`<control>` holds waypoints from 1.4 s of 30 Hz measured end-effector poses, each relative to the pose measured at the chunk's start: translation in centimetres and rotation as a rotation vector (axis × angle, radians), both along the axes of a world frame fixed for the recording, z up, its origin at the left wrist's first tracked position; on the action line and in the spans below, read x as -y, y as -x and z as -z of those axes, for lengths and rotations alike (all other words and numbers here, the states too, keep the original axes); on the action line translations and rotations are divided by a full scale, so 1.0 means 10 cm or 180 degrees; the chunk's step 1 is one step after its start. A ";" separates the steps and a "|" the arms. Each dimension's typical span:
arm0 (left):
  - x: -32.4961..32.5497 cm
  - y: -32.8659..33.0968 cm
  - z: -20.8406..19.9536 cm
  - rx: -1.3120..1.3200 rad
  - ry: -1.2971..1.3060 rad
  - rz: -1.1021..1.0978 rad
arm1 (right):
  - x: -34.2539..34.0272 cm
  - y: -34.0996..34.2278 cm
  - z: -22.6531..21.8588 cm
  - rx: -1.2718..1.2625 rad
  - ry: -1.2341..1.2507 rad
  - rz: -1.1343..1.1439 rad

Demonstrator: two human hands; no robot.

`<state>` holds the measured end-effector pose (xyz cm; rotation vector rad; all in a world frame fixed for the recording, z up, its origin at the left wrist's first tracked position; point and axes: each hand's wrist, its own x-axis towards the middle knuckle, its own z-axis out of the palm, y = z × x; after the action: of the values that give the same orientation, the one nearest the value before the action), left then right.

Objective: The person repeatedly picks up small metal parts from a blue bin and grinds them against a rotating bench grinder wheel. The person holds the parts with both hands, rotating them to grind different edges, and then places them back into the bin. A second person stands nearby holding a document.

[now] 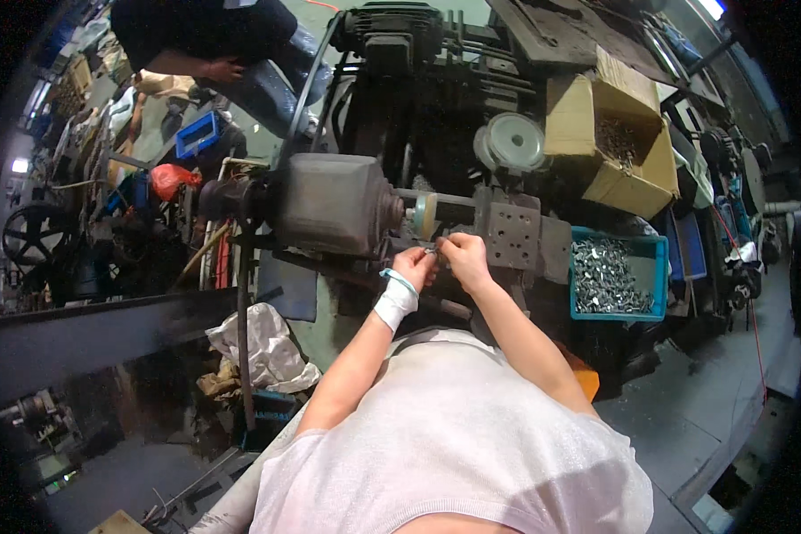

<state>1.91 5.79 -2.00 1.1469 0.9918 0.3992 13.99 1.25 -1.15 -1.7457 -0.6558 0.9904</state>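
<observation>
Head: hands (pixel 416 265) (pixel 464 255) meet beside machine (pixel 334 203).

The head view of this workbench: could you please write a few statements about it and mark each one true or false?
1. Both hands meet in front of the grey machine. True: the left hand and right hand are together at a small part.
2. The left wrist is bare. False: it wears a white wrap and a light blue band.
3. The teal bin holds small metal pieces. True.
4. The cardboard box sits to the person's left. False: it is on the right, above the teal bin.
5. Another person is nearby. True: at the upper left.
</observation>
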 end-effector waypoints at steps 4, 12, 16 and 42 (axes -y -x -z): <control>-0.04 -0.07 0.18 0.0260 0.0376 -0.0253 | -0.09 -0.05 0.15 0.0023 0.0147 0.0021; -0.09 -0.13 0.06 0.0066 0.0391 -0.0425 | -0.17 0.00 0.13 0.0288 0.0132 0.0260; -0.09 -0.15 0.08 0.0065 0.0356 -0.0502 | -0.17 0.00 0.04 0.0369 0.0213 0.0231; -0.02 0.16 0.04 0.1127 0.1898 -0.0242 | 0.15 0.01 -0.07 -0.1330 -0.0118 0.0200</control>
<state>0.32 5.97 -2.42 0.4797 0.7665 0.3211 13.89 -0.29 -0.50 -1.4547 -0.3464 1.2425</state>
